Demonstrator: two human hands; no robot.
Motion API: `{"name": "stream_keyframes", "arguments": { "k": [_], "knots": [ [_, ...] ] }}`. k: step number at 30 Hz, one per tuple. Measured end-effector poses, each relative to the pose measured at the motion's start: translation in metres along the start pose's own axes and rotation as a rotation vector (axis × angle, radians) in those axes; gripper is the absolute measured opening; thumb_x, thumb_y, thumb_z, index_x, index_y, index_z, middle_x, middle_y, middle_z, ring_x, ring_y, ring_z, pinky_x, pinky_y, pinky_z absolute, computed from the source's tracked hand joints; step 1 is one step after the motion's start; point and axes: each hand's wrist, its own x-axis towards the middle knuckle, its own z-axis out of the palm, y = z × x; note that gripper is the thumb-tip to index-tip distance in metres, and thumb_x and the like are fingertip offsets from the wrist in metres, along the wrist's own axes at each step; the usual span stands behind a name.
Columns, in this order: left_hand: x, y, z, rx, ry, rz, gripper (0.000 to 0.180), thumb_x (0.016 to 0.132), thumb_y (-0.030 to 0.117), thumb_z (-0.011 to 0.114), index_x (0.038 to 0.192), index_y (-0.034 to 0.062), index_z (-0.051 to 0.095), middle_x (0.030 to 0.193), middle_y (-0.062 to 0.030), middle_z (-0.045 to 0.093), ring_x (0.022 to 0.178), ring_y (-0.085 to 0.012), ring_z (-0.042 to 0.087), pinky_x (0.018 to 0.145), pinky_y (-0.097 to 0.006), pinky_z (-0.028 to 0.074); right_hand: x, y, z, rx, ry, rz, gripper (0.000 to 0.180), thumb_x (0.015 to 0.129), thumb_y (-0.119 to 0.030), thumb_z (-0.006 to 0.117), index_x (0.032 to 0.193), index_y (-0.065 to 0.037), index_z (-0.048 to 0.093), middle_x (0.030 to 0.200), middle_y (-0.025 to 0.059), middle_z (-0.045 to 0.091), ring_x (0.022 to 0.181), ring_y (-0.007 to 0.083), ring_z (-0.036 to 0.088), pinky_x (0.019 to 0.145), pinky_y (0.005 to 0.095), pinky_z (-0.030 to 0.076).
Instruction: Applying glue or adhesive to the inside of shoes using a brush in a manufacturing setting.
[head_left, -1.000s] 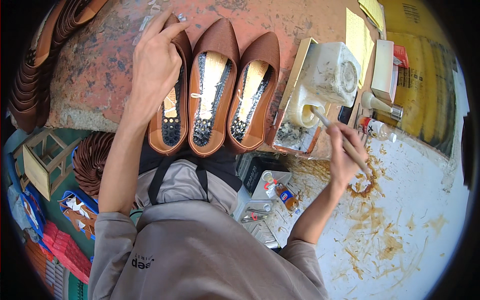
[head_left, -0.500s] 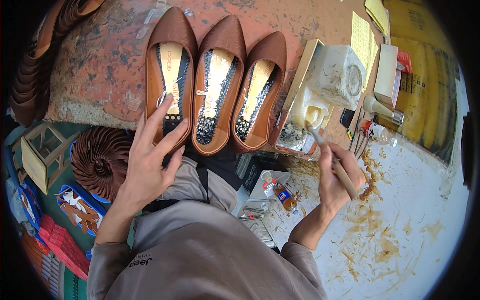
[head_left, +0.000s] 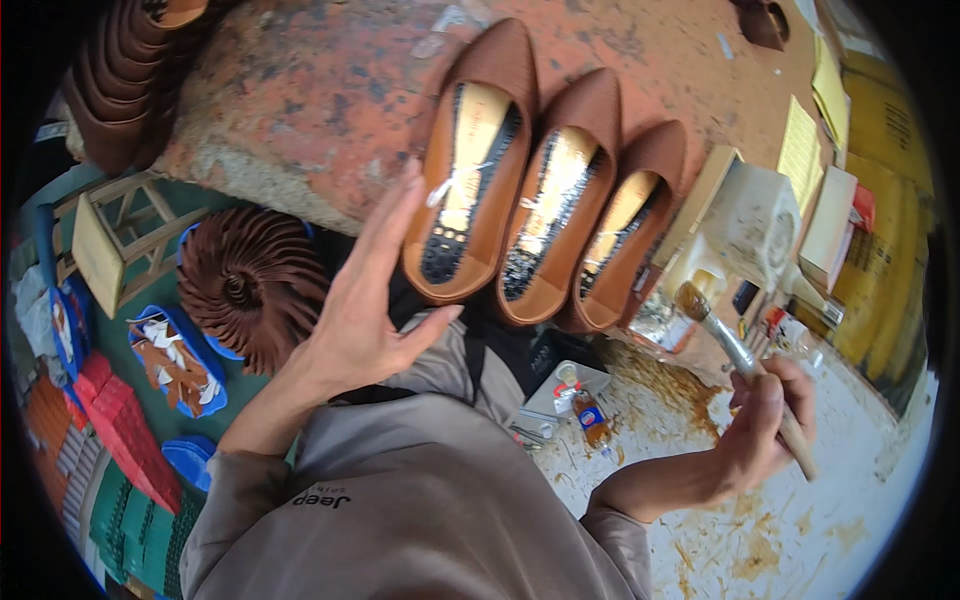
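Three brown pointed flat shoes stand side by side on the worn red bench: a left shoe (head_left: 508,52), a middle shoe (head_left: 592,98) and a right shoe (head_left: 657,146). Light insoles with dark edges show inside them. My left hand (head_left: 362,310) is open, fingers stretched along the outer side of the left shoe; whether it touches is unclear. In my right hand (head_left: 770,425) is a brush (head_left: 735,350), gripped by its wooden handle. Its brown bristles point up-left, close to the mouth of a cut white plastic jug (head_left: 765,215) lying in a box; pale glue-like stuff coats the mouth.
Nested brown shoe uppers (head_left: 120,110) lie at the bench's far left. Below stand a wooden stool (head_left: 105,245), a coil of brown pieces (head_left: 250,285) and a blue basket of scraps (head_left: 180,365). Yellow paper (head_left: 797,150) and a small bottle (head_left: 593,422) are on the right.
The brush has come out of the jug's mouth and back toward me in my right hand. My left hand has left the left shoe's inside for its outer side. The whole view has shifted.
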Motion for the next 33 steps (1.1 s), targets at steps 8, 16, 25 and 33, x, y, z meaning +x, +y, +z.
{"name": "stream_keyframes", "arguments": {
  "k": [8,16,25,33],
  "knots": [
    [0.002,-0.008,-0.005,-0.025,0.023,0.054,0.117,0.078,0.010,0.096,0.170,-0.0002,0.025,0.173,-0.0267,0.035,0.156,-0.0436,0.043,0.126,-0.048,0.042,0.028,-0.022,0.164,-0.118,-0.622,-0.351,0.017,0.085,-0.004,0.086,0.101,0.000,0.082,0.081,0.0120,0.077,0.070,0.0230,0.072,0.068,0.0334,0.055],
    [0.005,-0.010,-0.011,-0.026,-0.024,0.086,0.118,0.077,0.007,0.095,0.171,0.0003,0.024,0.173,-0.0264,0.034,0.159,-0.0425,0.039,0.129,-0.048,0.038,0.031,-0.025,0.178,-0.079,-1.070,-0.340,0.015,0.082,-0.006,0.083,0.096,-0.002,0.079,0.080,0.0115,0.072,0.074,0.0283,0.070,0.070,0.0404,0.056],
    [0.008,-0.007,-0.010,-0.007,-0.030,0.105,0.116,0.078,0.007,0.094,0.170,-0.0010,0.024,0.174,-0.0267,0.033,0.158,-0.0430,0.039,0.128,-0.048,0.039,0.039,-0.023,0.181,-0.260,-0.673,-0.657,0.019,0.078,0.001,0.083,0.095,-0.005,0.079,0.084,0.0065,0.069,0.076,0.0272,0.066,0.067,0.0395,0.055],
    [0.006,-0.006,-0.007,-0.040,-0.024,0.050,0.115,0.080,0.009,0.093,0.170,-0.0011,0.023,0.174,-0.0271,0.033,0.158,-0.0431,0.039,0.129,-0.048,0.039,0.040,0.034,0.235,-0.304,-0.234,-1.139,0.027,0.080,-0.006,0.090,0.104,-0.003,0.078,0.095,0.0064,0.073,0.079,0.0215,0.067,0.061,0.0340,0.055]
  ]
}}
